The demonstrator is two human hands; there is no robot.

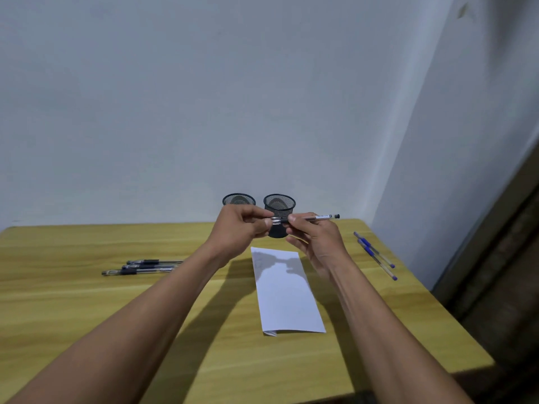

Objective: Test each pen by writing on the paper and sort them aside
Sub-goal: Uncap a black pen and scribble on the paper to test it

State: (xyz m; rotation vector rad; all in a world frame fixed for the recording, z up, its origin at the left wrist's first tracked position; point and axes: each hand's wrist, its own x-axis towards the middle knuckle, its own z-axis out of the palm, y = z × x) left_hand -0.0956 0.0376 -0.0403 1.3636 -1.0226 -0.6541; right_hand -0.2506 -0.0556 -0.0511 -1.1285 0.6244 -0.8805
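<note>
a pale grey wall (204,97) is seen behind a yellow wood-grain table (87,301). a folded white paper (287,298) is laid near the middle of the table, with faint marks near its far end. a clear pen with a black cap (315,217) is held level above the table, in front of the right mesh cup (279,206). its capped end is pinched between the fingers of the left hand (240,225), and its barrel is gripped by the closed fingers of the right hand (316,243). the left mesh cup (239,199) is partly hidden behind the left hand. three black pens (143,267) are laid side by side at the left of the table, and two blue pens (374,254) at the right edge.
</note>
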